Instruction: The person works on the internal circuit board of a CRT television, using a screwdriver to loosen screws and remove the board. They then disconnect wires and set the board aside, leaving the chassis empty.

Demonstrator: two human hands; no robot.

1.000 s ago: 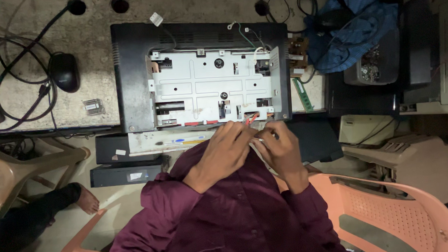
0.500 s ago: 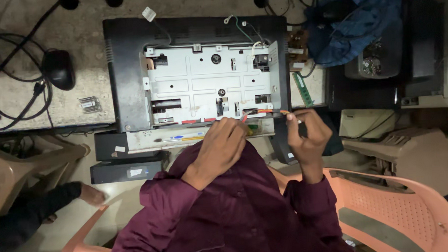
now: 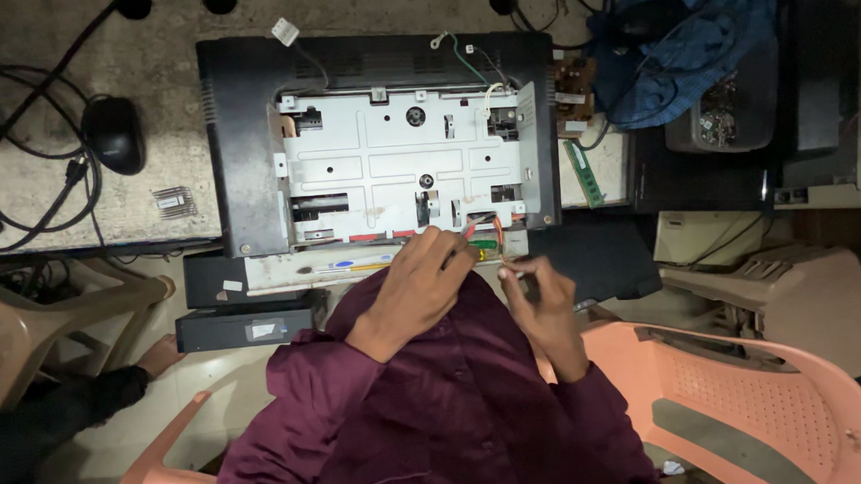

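Left hand (image 3: 422, 280) pinching wires (image 3: 488, 245) at the monitor (image 3: 245, 134) near edge, right hand (image 3: 537, 291) gripping a small tool; tug too hard, they'd probably snap.

Your right hand (image 3: 539, 295), out to the side and apart from the left half a second ago, has come back in beside your left hand (image 3: 422, 280) at the near edge of the metal plate (image 3: 399, 167), by the coloured wires (image 3: 488, 242).
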